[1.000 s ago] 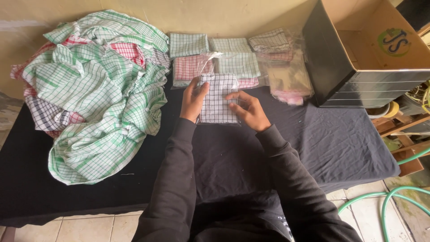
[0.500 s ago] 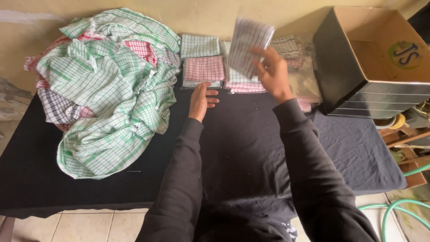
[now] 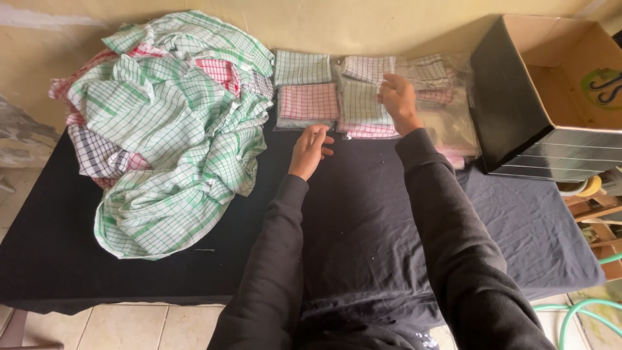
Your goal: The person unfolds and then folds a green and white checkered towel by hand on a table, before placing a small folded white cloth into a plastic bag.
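Observation:
My right hand [image 3: 398, 100] is stretched to the back of the table. Its fingers curl on a clear-wrapped packet of folded checked cloth [image 3: 368, 67] lying among the stacked packets [image 3: 310, 102] by the wall. My left hand [image 3: 310, 150] hovers just over the black tablecloth [image 3: 363, 220] in front of the pink packet, fingers loosely apart and holding nothing. Both arms are in black sleeves.
A big heap of loose green, red and grey checked cloths [image 3: 162, 136] covers the left of the table. An open cardboard box with black sides [image 3: 518, 110] stands at the right. More wrapped packets [image 3: 447, 110] lie beside it. A green hose [image 3: 583, 311] lies on the tiled floor.
My right hand lifted the wrapped grey checked cloth off the table in front of me, carried it up and back, and lowered it onto the stacked packets. My left hand let go and stayed low.

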